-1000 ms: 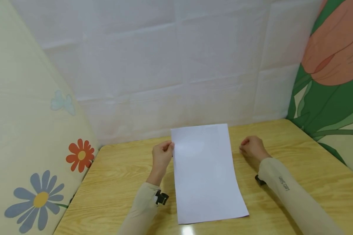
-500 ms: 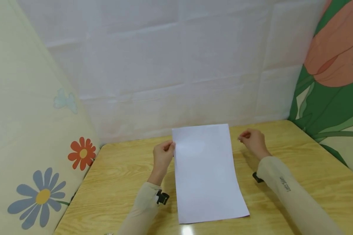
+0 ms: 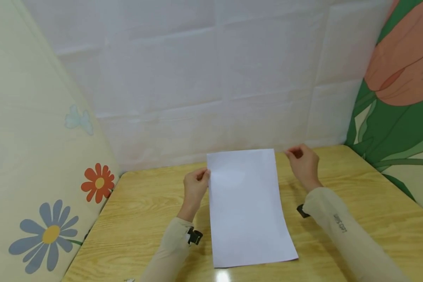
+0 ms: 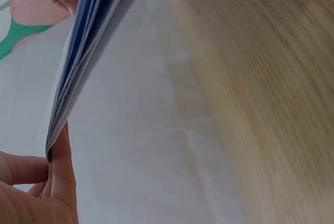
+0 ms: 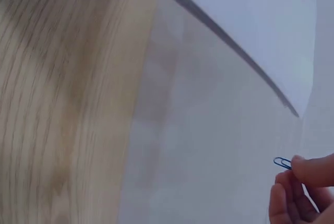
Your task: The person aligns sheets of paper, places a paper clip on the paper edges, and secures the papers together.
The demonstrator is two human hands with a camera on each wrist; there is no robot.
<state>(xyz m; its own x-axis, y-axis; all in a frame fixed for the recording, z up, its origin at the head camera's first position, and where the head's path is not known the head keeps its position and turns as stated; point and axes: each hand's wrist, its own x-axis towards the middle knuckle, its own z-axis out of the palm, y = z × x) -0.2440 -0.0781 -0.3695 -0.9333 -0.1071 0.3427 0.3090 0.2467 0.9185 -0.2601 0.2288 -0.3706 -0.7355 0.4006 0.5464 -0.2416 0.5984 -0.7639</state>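
We have the upper right corner of the paper stack (image 3: 246,207) at about nine o'clock from the fingertips of our right hand (image 3: 306,166) in the head view, near but not touching, and that hand is the nearer one to it. The stack's long axis runs roughly from twelve to six, and its far end looks raised above the table (image 3: 137,211). Our left hand (image 3: 194,190) pinches its left edge, at about ten o'clock from its middle. Our right thumb and finger pinch a paper clip (image 5: 282,162), whose free loop points to about ten o'clock in the right wrist view. We count two hands, one stack and one clip; the stack's layers lie too tight to count. One small item (image 3: 129,280) at the head view's bottom edge is too cut off to tell.
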